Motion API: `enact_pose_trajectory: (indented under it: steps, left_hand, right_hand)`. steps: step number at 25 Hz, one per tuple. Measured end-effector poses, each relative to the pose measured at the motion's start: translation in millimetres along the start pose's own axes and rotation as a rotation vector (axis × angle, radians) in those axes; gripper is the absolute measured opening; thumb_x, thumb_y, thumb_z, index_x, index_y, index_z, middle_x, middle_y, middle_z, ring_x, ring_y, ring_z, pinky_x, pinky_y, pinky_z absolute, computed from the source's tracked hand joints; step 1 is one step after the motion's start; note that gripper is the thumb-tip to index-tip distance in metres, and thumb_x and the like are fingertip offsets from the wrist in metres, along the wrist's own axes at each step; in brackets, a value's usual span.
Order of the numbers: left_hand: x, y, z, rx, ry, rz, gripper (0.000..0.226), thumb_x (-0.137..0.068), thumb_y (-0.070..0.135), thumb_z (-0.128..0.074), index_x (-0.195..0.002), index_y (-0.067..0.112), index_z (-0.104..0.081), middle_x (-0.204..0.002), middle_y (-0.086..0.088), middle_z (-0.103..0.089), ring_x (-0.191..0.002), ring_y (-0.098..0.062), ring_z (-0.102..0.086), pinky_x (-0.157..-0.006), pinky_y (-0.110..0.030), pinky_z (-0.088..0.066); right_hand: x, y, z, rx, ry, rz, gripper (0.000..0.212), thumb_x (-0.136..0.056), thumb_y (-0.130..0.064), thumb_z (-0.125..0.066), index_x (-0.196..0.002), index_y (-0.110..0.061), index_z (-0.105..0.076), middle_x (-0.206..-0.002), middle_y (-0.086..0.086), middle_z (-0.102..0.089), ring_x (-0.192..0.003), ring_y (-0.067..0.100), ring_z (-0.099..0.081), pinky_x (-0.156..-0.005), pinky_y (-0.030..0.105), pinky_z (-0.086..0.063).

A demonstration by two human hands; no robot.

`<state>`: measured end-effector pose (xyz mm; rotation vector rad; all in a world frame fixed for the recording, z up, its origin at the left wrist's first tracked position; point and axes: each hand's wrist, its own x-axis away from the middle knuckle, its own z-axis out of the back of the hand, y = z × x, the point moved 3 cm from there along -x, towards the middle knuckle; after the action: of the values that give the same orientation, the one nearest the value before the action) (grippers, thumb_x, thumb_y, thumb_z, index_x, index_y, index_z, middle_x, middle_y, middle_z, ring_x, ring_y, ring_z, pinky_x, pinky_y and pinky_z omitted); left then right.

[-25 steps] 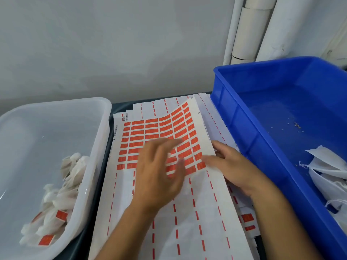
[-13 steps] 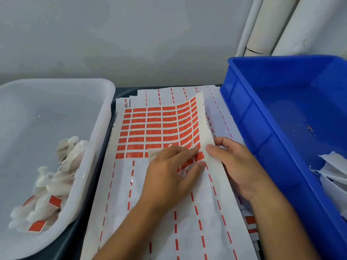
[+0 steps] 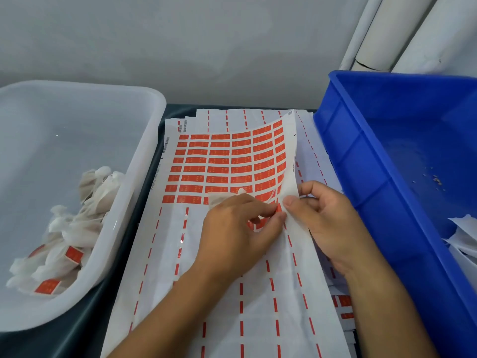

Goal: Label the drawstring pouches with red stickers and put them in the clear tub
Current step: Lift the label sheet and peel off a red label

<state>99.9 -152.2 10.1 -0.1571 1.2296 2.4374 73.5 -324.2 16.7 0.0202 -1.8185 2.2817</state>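
Note:
A white sticker sheet (image 3: 224,164) with rows of red stickers lies in the middle, its right edge curled up. My right hand (image 3: 327,226) pinches that raised edge between thumb and fingers. My left hand (image 3: 240,231) rests on the sheet, and its thumb and fingertips pinch a red sticker (image 3: 278,209) at the lowest row. A white drawstring pouch (image 3: 219,198) pokes out from under the left fingers. The clear tub (image 3: 147,140) at the left holds several pouches (image 3: 64,241), some showing red labels.
A blue bin (image 3: 361,164) stands at the right with white pouches (image 3: 464,233) at its near end and crumbs on its floor. More used sheets (image 3: 309,140) lie stacked under the top one. White pipes (image 3: 387,34) run up the back wall.
My left hand has slid right to the sheet's lower right stickers and closed its fingertips there. My right hand has lifted the sheet's edge higher. The view has shifted slightly.

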Motion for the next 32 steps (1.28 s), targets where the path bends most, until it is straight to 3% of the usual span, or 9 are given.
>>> enact_pose_trajectory:
  steps: [5, 8, 11, 15, 22, 26, 32]
  left_hand:
    - [-2, -2, -2, -0.002, 0.028, -0.008, 0.034, -0.091, 0.051, -0.059, -0.098, 0.027, -0.082, -0.088, 0.018, -0.073, -0.076, -0.001, -0.063, -0.073, -0.016, -0.053]
    - [-5, -5, -4, 0.037, 0.051, 0.032, 0.031, -0.091, 0.047, -0.058, -0.092, 0.026, -0.081, -0.083, 0.021, -0.070, -0.074, -0.003, -0.064, -0.072, -0.018, -0.055]
    - [-3, -6, -5, 0.042, 0.042, 0.037, 0.030, -0.092, 0.049, -0.058, -0.097, 0.030, -0.080, -0.086, 0.024, -0.069, -0.077, -0.002, -0.065, -0.072, -0.014, -0.053]
    - [1, -1, -1, 0.006, 0.018, -0.018, 0.033, -0.089, 0.057, -0.060, -0.107, 0.036, -0.078, -0.092, 0.033, -0.062, -0.084, 0.003, -0.063, -0.068, -0.007, -0.050]
    - [-2, 0, -3, 0.017, -0.005, -0.033, 0.026, -0.088, 0.047, -0.070, -0.102, 0.028, -0.081, -0.090, 0.018, -0.073, -0.073, 0.000, -0.063, -0.071, -0.013, -0.052]
    - [-4, -5, -5, 0.095, -0.022, 0.035, 0.015, -0.090, 0.039, -0.073, -0.095, 0.027, -0.081, -0.086, 0.019, -0.072, -0.079, -0.003, -0.065, -0.072, -0.012, -0.054]
    - [-6, -10, -7, 0.094, -0.009, 0.093, 0.008, -0.091, 0.037, -0.071, -0.088, 0.031, -0.076, -0.079, 0.027, -0.065, -0.088, 0.002, -0.062, -0.070, -0.005, -0.049]
  right_hand:
    - [0, -3, -4, 0.074, 0.016, 0.041, 0.034, -0.080, -0.056, -0.065, -0.107, -0.035, -0.063, -0.101, -0.018, -0.076, -0.088, 0.007, -0.076, -0.073, 0.034, -0.065]
    - [0, -4, -4, 0.078, 0.027, 0.041, 0.027, -0.085, -0.049, -0.068, -0.105, -0.034, -0.063, -0.099, -0.018, -0.076, -0.085, 0.009, -0.076, -0.070, 0.032, -0.065]
    - [-2, -3, -2, 0.078, 0.059, 0.010, 0.015, -0.093, -0.039, -0.067, -0.106, -0.031, -0.063, -0.096, -0.018, -0.076, -0.083, 0.010, -0.076, -0.072, 0.036, -0.065]
    - [0, -4, -1, 0.055, 0.044, -0.060, 0.018, -0.094, -0.044, -0.065, -0.110, -0.036, -0.062, -0.099, -0.017, -0.076, -0.085, 0.012, -0.076, -0.078, 0.042, -0.065]
    - [5, -9, -1, 0.116, 0.028, -0.005, 0.049, -0.064, -0.067, -0.065, -0.108, -0.046, -0.061, -0.099, -0.018, -0.077, -0.087, 0.011, -0.076, -0.082, 0.047, -0.063]
    - [5, -9, -3, 0.175, 0.014, 0.028, 0.045, -0.067, -0.068, -0.063, -0.107, -0.047, -0.059, -0.094, -0.024, -0.076, -0.085, 0.004, -0.075, -0.078, 0.040, -0.064]
    - [4, -6, -1, 0.090, 0.049, -0.009, 0.041, -0.080, -0.054, -0.069, -0.117, -0.039, -0.063, -0.101, -0.019, -0.076, -0.084, 0.009, -0.077, -0.074, 0.040, -0.065]
